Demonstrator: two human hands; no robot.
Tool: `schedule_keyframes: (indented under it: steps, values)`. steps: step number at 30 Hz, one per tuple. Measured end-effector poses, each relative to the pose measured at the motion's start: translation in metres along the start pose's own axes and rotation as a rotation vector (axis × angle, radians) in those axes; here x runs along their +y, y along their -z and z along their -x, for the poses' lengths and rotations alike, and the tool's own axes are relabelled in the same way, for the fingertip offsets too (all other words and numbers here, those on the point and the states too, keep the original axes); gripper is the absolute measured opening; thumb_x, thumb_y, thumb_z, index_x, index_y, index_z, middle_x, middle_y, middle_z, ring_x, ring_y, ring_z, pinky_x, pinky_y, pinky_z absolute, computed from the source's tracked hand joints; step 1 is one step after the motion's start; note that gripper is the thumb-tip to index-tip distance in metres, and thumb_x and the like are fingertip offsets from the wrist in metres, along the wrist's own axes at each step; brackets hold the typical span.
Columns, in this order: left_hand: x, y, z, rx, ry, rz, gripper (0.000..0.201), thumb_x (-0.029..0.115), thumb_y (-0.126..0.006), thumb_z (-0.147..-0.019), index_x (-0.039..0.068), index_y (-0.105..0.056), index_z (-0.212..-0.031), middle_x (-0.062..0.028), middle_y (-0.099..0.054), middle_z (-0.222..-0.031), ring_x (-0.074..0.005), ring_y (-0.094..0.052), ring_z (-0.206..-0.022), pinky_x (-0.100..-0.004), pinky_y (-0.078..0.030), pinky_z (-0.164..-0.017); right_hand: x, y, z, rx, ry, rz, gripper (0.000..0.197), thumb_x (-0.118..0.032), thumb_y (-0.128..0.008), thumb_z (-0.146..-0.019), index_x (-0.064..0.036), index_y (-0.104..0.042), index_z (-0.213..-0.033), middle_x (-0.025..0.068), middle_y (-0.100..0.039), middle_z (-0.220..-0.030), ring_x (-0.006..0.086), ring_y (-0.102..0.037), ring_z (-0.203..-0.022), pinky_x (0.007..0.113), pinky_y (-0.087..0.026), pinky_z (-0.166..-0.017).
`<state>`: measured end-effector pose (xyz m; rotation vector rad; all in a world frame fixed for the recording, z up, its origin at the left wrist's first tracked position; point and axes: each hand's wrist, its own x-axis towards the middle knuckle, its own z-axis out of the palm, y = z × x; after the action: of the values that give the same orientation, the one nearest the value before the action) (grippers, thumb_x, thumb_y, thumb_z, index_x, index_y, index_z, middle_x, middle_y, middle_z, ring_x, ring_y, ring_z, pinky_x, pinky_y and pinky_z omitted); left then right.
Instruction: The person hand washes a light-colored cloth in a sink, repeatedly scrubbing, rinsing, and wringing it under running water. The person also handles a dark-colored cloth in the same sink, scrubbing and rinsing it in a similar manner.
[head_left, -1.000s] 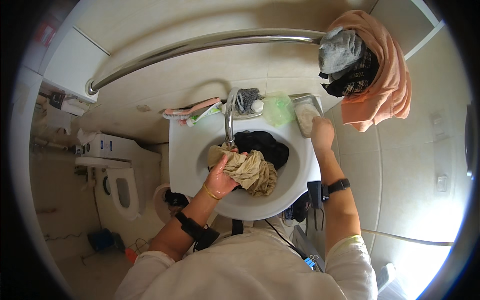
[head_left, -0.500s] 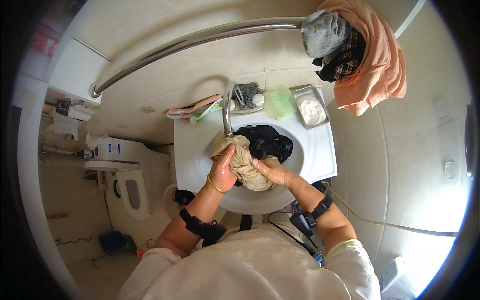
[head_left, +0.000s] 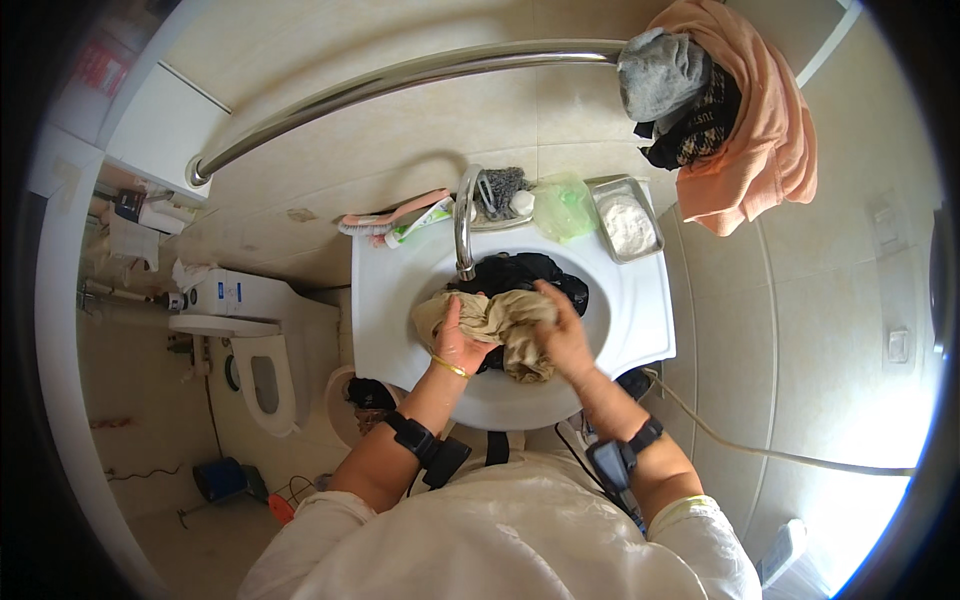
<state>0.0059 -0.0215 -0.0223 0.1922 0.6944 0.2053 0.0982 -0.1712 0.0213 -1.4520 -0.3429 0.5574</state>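
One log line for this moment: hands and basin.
left hand: holding beige cloth | right hand: at cloth's right side, blurred, grip unclear | basin: black bundle beyond beige cloth

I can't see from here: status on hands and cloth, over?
Left hand holding beige cloth; right hand blurred at its right side, grip unclear. Cloth bunched over sink, black bundle behind. Faucet close to cloth's far edge.

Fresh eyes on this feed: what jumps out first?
First, the beige cloth in the left hand, over the white sink, with the right hand blurred at its right side. Behind it, a black bundle lies in the sink. At upper right, a peach cloth hangs by the chrome rail's end.
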Motion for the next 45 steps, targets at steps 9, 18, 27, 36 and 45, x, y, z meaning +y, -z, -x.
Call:
schedule_keyframes:
  steps: [9,18,27,36,45]
  values:
    - [-0.031,0.014,-0.019,0.044,0.078,-0.077,0.021,0.027,-0.052,-0.089,0.008,-0.058,-0.097,-0.0060,-0.063,-0.096,-0.0210,-0.061,-0.087,-0.0359,-0.049,-0.080,0.018,-0.029,-0.046,-0.038,-0.247,0.597,0.037,-0.030,-0.058,-0.083,0.0036,-0.059,-0.098,0.0275,-0.060,-0.085,0.0442,-0.057,-0.084,0.043,-0.047,-0.078]
    - [-0.007,0.002,-0.009,-0.340,0.094,-0.001,0.030,0.041,-0.058,-0.085,0.013,-0.061,-0.095,-0.0033,-0.064,-0.089,-0.0201,-0.061,-0.080,-0.0340,-0.050,-0.079,-0.001,-0.041,-0.005,-0.407,0.241,0.696,0.037,-0.024,-0.061,-0.079,0.0022,-0.054,-0.104,0.0228,-0.057,-0.098,0.0409,-0.059,-0.079,0.044,-0.050,-0.073]
    - [-0.026,0.014,-0.031,0.094,0.106,-0.157,0.040,0.036,-0.052,-0.091,0.007,-0.052,-0.118,-0.0064,-0.056,-0.120,-0.0225,-0.053,-0.111,-0.0404,-0.040,-0.097,0.052,0.004,-0.047,0.166,-0.488,0.514,0.056,-0.039,-0.065,-0.076,0.0027,-0.048,-0.110,0.0255,-0.055,-0.109,0.0370,-0.058,-0.096,0.041,-0.046,-0.082]
    - [-0.020,0.048,-0.057,0.224,0.175,-0.460,0.044,0.039,-0.047,-0.094,0.012,-0.047,-0.128,-0.0049,-0.051,-0.127,-0.0243,-0.046,-0.118,-0.0444,-0.034,-0.101,0.102,0.000,-0.079,-0.253,-0.659,1.114,0.037,-0.032,-0.055,-0.080,-0.0032,-0.065,-0.101,0.0174,-0.064,-0.105,0.0329,-0.060,-0.101,0.040,-0.049,-0.085]
    - [-0.011,0.043,-0.059,-0.466,0.469,0.225,0.049,0.052,-0.046,-0.088,0.008,-0.060,-0.107,-0.0075,-0.062,-0.108,-0.0284,-0.057,-0.101,-0.0402,-0.043,-0.094,0.041,-0.044,-0.029,-0.144,0.124,0.684,0.026,-0.019,-0.058,-0.076,-0.0028,-0.058,-0.096,0.0290,-0.048,-0.112,0.0429,-0.048,-0.104,0.048,-0.042,-0.089]
